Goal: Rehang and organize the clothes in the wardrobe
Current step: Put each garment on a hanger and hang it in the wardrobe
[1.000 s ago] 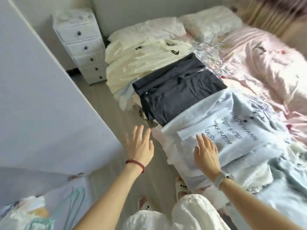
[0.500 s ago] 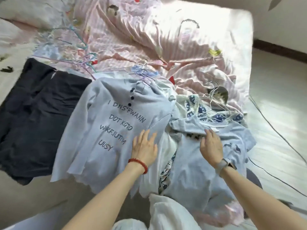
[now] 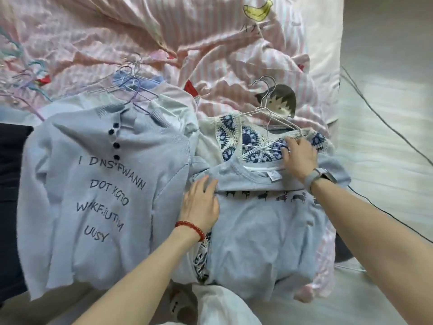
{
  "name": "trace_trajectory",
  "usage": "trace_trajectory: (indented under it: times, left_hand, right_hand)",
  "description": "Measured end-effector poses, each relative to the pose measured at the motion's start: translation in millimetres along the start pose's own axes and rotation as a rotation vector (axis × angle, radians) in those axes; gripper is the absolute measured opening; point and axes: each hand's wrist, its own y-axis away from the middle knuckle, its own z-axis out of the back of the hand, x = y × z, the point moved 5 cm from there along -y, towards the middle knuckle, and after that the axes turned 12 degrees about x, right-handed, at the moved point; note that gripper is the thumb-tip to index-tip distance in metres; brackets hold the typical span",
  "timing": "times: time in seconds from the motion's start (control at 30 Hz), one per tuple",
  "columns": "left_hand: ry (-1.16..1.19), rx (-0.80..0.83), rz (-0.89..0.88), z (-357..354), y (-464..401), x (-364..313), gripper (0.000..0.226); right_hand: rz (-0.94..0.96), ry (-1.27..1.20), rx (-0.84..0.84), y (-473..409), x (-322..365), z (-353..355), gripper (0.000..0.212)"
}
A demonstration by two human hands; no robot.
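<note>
On the pink striped bedding (image 3: pixel 210 43), her left hand (image 3: pixel 201 202) lay flat and released on the blue T-shirt (image 3: pixel 264 235), her right hand (image 3: pixel 298 158) pinched its collar, a crochet top (image 3: pixel 234 134) on wire hangers (image 3: pixel 269 106) just beyond, a lettered sweater (image 3: pixel 93 179) leftward.

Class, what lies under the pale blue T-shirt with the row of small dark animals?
Under the T-shirt, a blue-and-white crochet top on a wire hanger shows at the collar and left edge; anything deeper is covered.

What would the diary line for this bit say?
step: picking next top off bed | left hand: flat on blue T-shirt | right hand: at collar, on patterned top | wire hangers: in garments
</note>
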Motion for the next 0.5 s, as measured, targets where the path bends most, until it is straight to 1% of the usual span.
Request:
trace_trajectory:
  times: [0.1,0.17,0.27,0.33,0.4,0.47,0.5]
  left_hand:
    - [0.009,-0.108,-0.01,13,-3,-4,0.045]
    - [0.0,-0.122,0.003,23,-5,-10,0.045]
    - [-0.062,-0.149,-0.041,36,-7,-23,0.05]
    - [-0.117,-0.21,-0.087,48,-8,-31,0.049]
    - [-0.133,-0.263,-0.105,61,-8,-34,0.05]
    - [-0.128,-0.291,-0.134,75,-2,-36,0.049]
    - [-0.113,-0.276,-0.154,80,2,-37,0.046]
  right_hand:
    - [0.041,-0.14,-0.142,4,-6,9,0.029]
    - [0.126,-0.245,-0.28,19,-12,15,0.026]
    - [0.214,-0.34,-0.42,48,-14,24,0.038]
    - [0.236,-0.358,-0.479,62,-11,34,0.038]
    - [0.285,-0.344,-0.528,71,-2,48,0.034]
    - [0.371,-0.3,-0.563,80,15,61,0.028]
    - [0.418,-0.28,-0.573,84,25,66,0.028]
